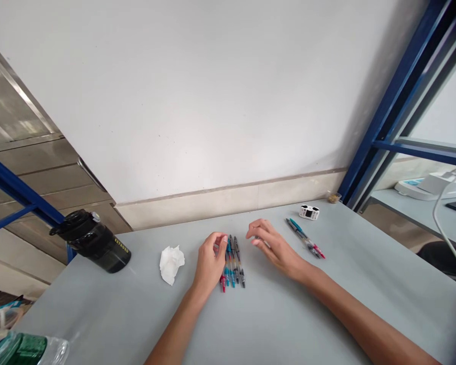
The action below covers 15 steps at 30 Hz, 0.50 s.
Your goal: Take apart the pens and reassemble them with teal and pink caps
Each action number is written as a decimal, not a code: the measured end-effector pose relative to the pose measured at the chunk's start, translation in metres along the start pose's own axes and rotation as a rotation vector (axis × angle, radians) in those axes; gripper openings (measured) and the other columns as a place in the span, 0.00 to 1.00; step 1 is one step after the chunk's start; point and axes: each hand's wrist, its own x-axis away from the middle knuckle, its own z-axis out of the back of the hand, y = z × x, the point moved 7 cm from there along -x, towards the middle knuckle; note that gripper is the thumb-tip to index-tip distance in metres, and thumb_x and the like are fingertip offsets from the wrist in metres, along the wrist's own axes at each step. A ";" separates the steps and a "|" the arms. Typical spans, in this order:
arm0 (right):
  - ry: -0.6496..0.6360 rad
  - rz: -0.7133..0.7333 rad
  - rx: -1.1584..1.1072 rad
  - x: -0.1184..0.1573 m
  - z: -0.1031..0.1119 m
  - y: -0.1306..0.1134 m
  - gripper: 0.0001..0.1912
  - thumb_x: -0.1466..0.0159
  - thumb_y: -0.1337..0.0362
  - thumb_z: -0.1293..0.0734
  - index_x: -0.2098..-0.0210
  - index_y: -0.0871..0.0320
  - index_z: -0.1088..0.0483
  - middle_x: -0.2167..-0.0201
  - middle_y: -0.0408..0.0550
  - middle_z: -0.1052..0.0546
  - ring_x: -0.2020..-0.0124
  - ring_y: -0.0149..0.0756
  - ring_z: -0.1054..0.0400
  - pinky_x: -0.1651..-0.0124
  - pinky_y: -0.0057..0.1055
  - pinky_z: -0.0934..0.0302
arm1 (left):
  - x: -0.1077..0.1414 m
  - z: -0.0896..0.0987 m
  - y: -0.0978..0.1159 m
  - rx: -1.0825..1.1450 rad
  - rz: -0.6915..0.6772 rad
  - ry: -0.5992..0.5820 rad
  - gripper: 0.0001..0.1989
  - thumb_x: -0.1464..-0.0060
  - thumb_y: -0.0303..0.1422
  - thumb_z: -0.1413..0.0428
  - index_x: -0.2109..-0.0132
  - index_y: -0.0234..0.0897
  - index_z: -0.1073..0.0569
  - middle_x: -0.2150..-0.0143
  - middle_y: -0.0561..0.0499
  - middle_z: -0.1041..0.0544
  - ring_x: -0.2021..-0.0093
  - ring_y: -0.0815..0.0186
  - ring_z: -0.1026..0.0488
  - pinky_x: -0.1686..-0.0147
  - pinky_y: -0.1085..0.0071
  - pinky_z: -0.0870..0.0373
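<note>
Several pens (235,261) in red, blue and black lie side by side on the grey table (273,324), roughly parallel. At the left edge of this row is my left hand (212,258), its thumb and fingertips pressed together around the upper part of the leftmost pen. My right hand (275,248) hovers just right of the row, fingers bent and apart, with nothing in it. Farther right, more pens (306,238) lie together, with blue, black and red parts showing.
A black bottle (99,243) is at the left, and a crumpled white tissue (171,263) lies between it and my left hand. A small white device (309,212) and a little clear container (333,197) sit at the back right. Green-and-clear plastic (26,349) is at the lower left.
</note>
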 end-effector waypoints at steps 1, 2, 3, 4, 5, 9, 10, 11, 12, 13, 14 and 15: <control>-0.083 0.056 0.100 0.002 -0.007 -0.005 0.14 0.19 0.54 0.42 0.48 0.48 0.27 0.48 0.53 0.28 0.48 0.47 0.35 0.43 0.46 0.37 | 0.000 0.001 0.000 0.001 -0.004 0.008 0.16 0.26 0.46 0.48 0.52 0.42 0.21 0.55 0.47 0.15 0.53 0.57 0.19 0.53 0.63 0.27; -0.148 0.101 0.167 0.004 -0.013 -0.008 0.12 0.19 0.58 0.42 0.48 0.49 0.27 0.48 0.54 0.28 0.48 0.47 0.35 0.45 0.45 0.36 | -0.001 0.002 0.000 0.001 -0.008 0.014 0.16 0.26 0.46 0.48 0.52 0.42 0.21 0.55 0.47 0.15 0.53 0.57 0.19 0.53 0.63 0.27; -0.197 0.136 0.212 0.006 -0.018 -0.010 0.10 0.21 0.62 0.41 0.50 0.50 0.27 0.49 0.54 0.28 0.48 0.48 0.36 0.47 0.44 0.36 | -0.002 0.003 0.000 -0.002 -0.011 0.019 0.15 0.26 0.46 0.48 0.52 0.42 0.21 0.55 0.47 0.15 0.53 0.57 0.19 0.53 0.63 0.28; -0.234 0.161 0.239 0.008 -0.022 -0.012 0.08 0.22 0.65 0.39 0.52 0.51 0.28 0.51 0.54 0.28 0.48 0.48 0.36 0.48 0.44 0.35 | -0.002 0.004 0.000 -0.005 -0.014 0.024 0.15 0.26 0.45 0.48 0.52 0.42 0.21 0.54 0.47 0.15 0.53 0.58 0.20 0.52 0.63 0.28; -0.261 0.176 0.255 0.009 -0.026 -0.014 0.06 0.25 0.67 0.37 0.54 0.53 0.28 0.53 0.54 0.27 0.49 0.48 0.36 0.49 0.43 0.35 | -0.002 0.006 0.000 -0.008 -0.017 0.031 0.15 0.26 0.45 0.48 0.52 0.42 0.21 0.54 0.47 0.15 0.53 0.58 0.20 0.52 0.63 0.28; -0.360 0.206 0.291 0.015 -0.043 -0.024 0.06 0.35 0.66 0.29 0.60 0.55 0.30 0.56 0.54 0.27 0.52 0.50 0.35 0.51 0.45 0.34 | -0.003 0.008 0.000 -0.019 -0.030 0.052 0.15 0.25 0.45 0.48 0.52 0.42 0.22 0.54 0.47 0.16 0.52 0.58 0.20 0.52 0.62 0.28; -0.385 0.224 0.293 0.017 -0.048 -0.028 0.07 0.36 0.65 0.28 0.60 0.55 0.30 0.56 0.55 0.26 0.52 0.50 0.35 0.50 0.45 0.34 | -0.003 0.008 0.000 -0.025 -0.038 0.053 0.15 0.25 0.45 0.49 0.52 0.42 0.22 0.54 0.47 0.16 0.52 0.58 0.20 0.52 0.62 0.27; -0.400 0.240 0.295 0.018 -0.051 -0.032 0.08 0.36 0.63 0.28 0.59 0.55 0.29 0.55 0.55 0.26 0.52 0.50 0.34 0.49 0.46 0.34 | -0.002 0.008 0.001 -0.034 -0.048 0.053 0.15 0.25 0.45 0.49 0.52 0.42 0.22 0.54 0.47 0.16 0.52 0.57 0.20 0.52 0.61 0.27; -0.408 0.252 0.303 0.019 -0.052 -0.035 0.09 0.35 0.60 0.27 0.57 0.55 0.28 0.53 0.55 0.25 0.52 0.50 0.34 0.48 0.46 0.34 | -0.002 0.007 0.002 -0.042 -0.059 0.052 0.15 0.25 0.44 0.49 0.52 0.42 0.22 0.54 0.46 0.16 0.52 0.57 0.20 0.52 0.61 0.27; -0.407 0.257 0.321 0.018 -0.051 -0.036 0.11 0.33 0.58 0.28 0.55 0.55 0.28 0.51 0.56 0.25 0.51 0.50 0.33 0.47 0.46 0.34 | -0.002 0.006 0.003 -0.050 -0.072 0.048 0.15 0.25 0.44 0.49 0.52 0.42 0.22 0.54 0.46 0.16 0.52 0.57 0.20 0.51 0.61 0.27; -0.398 0.254 0.354 0.018 -0.046 -0.034 0.12 0.32 0.56 0.29 0.52 0.55 0.28 0.50 0.56 0.24 0.51 0.50 0.32 0.47 0.47 0.35 | -0.001 0.005 0.004 -0.054 -0.087 0.040 0.15 0.25 0.43 0.49 0.52 0.42 0.22 0.54 0.46 0.17 0.52 0.57 0.20 0.51 0.61 0.26; -0.384 0.242 0.402 0.016 -0.039 -0.030 0.13 0.29 0.55 0.30 0.50 0.55 0.28 0.49 0.56 0.24 0.51 0.50 0.32 0.47 0.47 0.36 | 0.000 0.003 0.005 -0.058 -0.106 0.028 0.14 0.25 0.42 0.49 0.52 0.42 0.22 0.54 0.46 0.17 0.52 0.57 0.20 0.51 0.60 0.26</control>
